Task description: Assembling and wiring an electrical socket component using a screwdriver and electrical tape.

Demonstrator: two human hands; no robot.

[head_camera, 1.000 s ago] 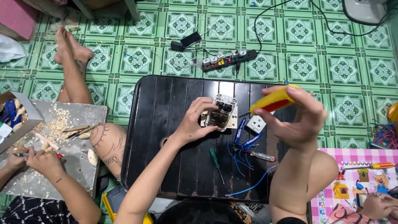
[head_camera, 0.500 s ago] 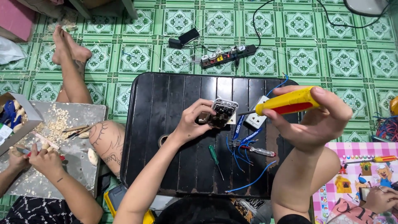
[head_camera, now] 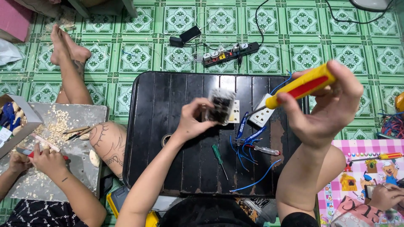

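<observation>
Gripping a yellow screwdriver, the right hand aims its shaft toward eight o'clock at the socket module (pinched by the left hand).

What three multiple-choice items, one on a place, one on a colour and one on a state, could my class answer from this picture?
1. Where does the green-handled screwdriver lie?
A. on the black table
B. on the tiled floor
C. in the cardboard box

2. What colour is the handle of the screwdriver in the right hand?
A. blue
B. yellow and red
C. white

3. How is the switch module kept?
A. lying flat on the table
B. pinched in the left hand, lifted off the table
C. hanging from a wire

Answers:
1 A, it rests on the dark slats near the blue wires.
2 B, yellow body with a red stripe.
3 B, fingers grip it above the tabletop.
</observation>
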